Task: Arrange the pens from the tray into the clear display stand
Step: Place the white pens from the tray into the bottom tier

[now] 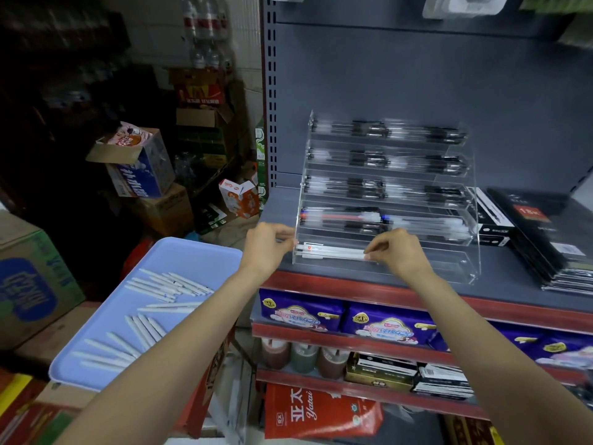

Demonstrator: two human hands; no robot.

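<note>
Hands (268, 245) (396, 252) pinching white pens (330, 252) in display stand's (462, 220) lowest tier.

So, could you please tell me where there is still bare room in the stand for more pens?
The bottom tier's right half, past the right hand, is bare. Its left half holds the white pens gripped by both hands; left hand. All upper tiers are crowded.

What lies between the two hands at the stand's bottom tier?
In the head view, a bundle of white pens spans from left hand to right hand, in the clear display stand.
</note>
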